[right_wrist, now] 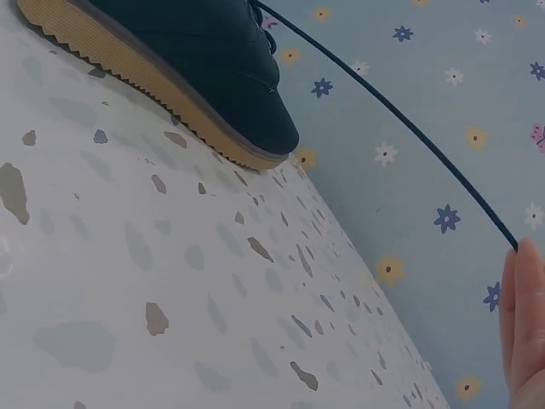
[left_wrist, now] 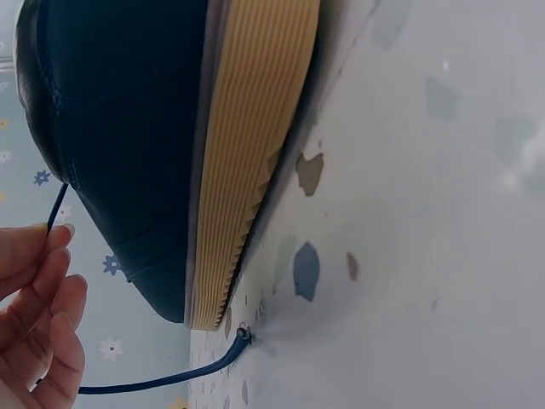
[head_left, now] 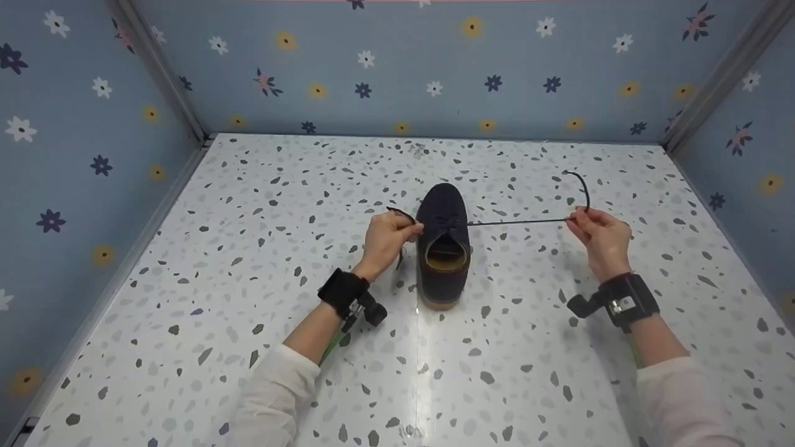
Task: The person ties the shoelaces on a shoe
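Observation:
A dark shoe (head_left: 442, 282) with a tan ridged sole (left_wrist: 247, 128) stands upright on the table, its toe pointing away from me. Close against its left side, my left hand (head_left: 386, 239) pinches one shoelace (left_wrist: 57, 206) between thumb and fingers; a loose end (left_wrist: 170, 377) hangs below that hand. Well out to the right, my right hand (head_left: 601, 239) pinches the other shoelace (head_left: 518, 222), which runs nearly straight from the shoe. Its free end (head_left: 586, 186) curves up beyond the fingers. In the right wrist view only some fingers (right_wrist: 530, 315) show at the edge.
The speckled white table (head_left: 298, 205) spreads around the shoe. Blue flowered panels (head_left: 410, 68) enclose the back and both sides, with grey frame posts (head_left: 164, 68) at the corners. Each wrist wears a black strap (head_left: 343, 292) with a small camera.

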A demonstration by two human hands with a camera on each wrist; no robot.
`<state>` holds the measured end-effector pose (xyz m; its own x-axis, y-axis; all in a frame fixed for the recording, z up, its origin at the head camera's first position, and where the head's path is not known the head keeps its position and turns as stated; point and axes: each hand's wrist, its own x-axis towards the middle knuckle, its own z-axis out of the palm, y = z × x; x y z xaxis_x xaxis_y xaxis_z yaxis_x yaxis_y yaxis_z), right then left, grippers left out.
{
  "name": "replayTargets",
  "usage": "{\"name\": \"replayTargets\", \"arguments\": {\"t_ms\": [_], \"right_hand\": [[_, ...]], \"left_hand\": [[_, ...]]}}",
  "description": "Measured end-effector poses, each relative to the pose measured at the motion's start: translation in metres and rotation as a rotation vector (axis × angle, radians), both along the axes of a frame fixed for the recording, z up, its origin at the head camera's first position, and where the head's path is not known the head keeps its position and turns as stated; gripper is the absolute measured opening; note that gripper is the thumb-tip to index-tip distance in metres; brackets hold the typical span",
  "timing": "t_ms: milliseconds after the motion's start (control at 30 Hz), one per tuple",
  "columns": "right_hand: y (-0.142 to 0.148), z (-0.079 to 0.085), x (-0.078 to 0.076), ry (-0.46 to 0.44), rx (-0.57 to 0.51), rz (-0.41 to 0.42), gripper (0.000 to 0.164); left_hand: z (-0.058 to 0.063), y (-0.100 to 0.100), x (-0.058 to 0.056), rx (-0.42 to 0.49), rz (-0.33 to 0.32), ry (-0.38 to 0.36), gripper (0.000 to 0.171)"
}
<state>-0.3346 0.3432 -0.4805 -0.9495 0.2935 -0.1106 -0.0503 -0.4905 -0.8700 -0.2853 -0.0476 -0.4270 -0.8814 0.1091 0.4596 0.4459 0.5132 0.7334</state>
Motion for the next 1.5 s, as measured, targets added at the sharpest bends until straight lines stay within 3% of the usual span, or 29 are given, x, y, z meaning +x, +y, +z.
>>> {"name": "replayTargets", "arguments": {"t_ms": [133,433,633,900,933,1000,1133,1167,1300,1500], "right_hand": [[-0.001,0.0,0.003,-0.012,-0.007,-0.002,0.039],[-0.001,-0.015,-0.007,0.055,0.039,-0.018,0.038],[-0.01,-0.016,-0.005,0.048,0.042,0.025,0.038],[-0.018,-0.015,-0.005,0.029,0.005,0.108,0.039],[-0.018,-0.015,-0.005,0.026,0.003,0.11,0.039],[-0.018,-0.016,-0.006,0.019,0.004,0.109,0.039],[-0.019,-0.016,-0.008,0.018,0.014,0.111,0.039],[-0.019,-0.016,-0.009,0.021,0.018,0.115,0.039],[-0.02,-0.015,-0.009,0.03,0.03,0.126,0.039],[-0.02,-0.014,-0.01,0.049,0.021,0.138,0.038]], "left_hand": [[0.0,0.004,-0.001,0.002,-0.004,-0.001,0.014],[0.001,0.008,-0.002,0.024,-0.005,0.027,0.013],[0.005,0.013,-0.003,0.097,-0.013,-0.055,0.015],[0.012,0.023,-0.006,0.13,0.011,-0.11,0.02],[0.006,0.024,-0.013,0.146,-0.007,-0.124,0.02],[0.008,0.027,-0.014,0.155,-0.015,-0.157,0.021],[0.014,0.029,-0.014,0.142,-0.015,-0.235,0.019],[0.023,0.03,-0.008,0.124,0.001,-0.252,0.019],[0.029,0.03,-0.009,0.082,0.011,-0.309,0.019],[0.032,0.033,-0.01,0.048,0.017,-0.332,0.019]]}}
